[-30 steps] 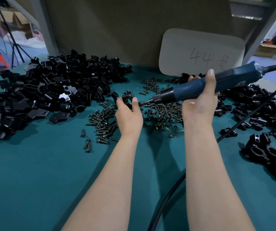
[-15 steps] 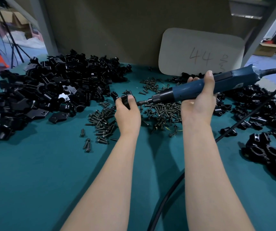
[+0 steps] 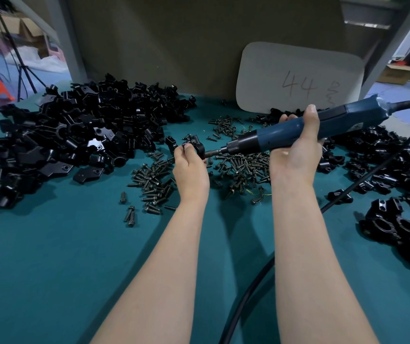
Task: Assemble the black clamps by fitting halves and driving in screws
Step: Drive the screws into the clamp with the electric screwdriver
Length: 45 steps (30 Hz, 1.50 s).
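Some clamps (image 3: 397, 227) that looked finished sat close by on the right. The left hand (image 3: 190, 170) pinched one clamp (image 3: 194, 147) above the screws (image 3: 243, 167). The right hand (image 3: 295, 155) gripped the screwdriver (image 3: 298, 130), its tip against that clamp. A big pile of halves (image 3: 75, 135) lay behind, not yet joined.

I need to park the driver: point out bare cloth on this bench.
Bare teal cloth spans the near left, bordered by the clamp-half pile, loose screws and left forearm. Crowded: screws mid-table, assembled clamps right; cable crosses between forearms.
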### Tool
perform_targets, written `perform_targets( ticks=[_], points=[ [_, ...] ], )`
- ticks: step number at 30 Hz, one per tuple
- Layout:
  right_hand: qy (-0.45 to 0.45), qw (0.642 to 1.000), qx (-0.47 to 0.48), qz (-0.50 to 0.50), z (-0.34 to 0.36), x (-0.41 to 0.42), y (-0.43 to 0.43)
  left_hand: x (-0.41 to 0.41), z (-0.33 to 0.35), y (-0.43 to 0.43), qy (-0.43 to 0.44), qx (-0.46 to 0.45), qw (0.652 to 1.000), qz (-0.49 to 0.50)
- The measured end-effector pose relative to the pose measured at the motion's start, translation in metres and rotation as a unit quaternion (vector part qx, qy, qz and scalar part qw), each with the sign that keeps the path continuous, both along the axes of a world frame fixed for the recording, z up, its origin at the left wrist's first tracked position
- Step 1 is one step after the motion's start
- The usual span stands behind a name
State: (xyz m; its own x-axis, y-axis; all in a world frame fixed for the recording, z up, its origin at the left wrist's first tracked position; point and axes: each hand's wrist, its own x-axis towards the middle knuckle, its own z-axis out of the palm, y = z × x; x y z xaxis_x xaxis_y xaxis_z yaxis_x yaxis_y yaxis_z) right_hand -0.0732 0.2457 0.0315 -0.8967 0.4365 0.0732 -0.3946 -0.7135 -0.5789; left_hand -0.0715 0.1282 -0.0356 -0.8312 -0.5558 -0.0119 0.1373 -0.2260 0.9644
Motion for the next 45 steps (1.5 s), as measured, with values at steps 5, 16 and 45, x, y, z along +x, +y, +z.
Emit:
perform_targets(
  ticks=[5,16,45],
  points=[
    [0.022,0.998,0.053,0.017,0.006,0.004,-0.001,0.001,-0.003,-0.002,-0.043,-0.076,0.996,-0.024],
    [0.076,0.978,0.159,0.11,0.01,0.014,-0.01,0.004,0.001,-0.003,-0.133,-0.214,0.962,-0.102],
    [-0.351,0.826,0.44,-0.007,-0.038,-0.022,0.046,0.004,-0.006,0.0,-0.048,-0.393,0.914,-0.093]
  ],
)
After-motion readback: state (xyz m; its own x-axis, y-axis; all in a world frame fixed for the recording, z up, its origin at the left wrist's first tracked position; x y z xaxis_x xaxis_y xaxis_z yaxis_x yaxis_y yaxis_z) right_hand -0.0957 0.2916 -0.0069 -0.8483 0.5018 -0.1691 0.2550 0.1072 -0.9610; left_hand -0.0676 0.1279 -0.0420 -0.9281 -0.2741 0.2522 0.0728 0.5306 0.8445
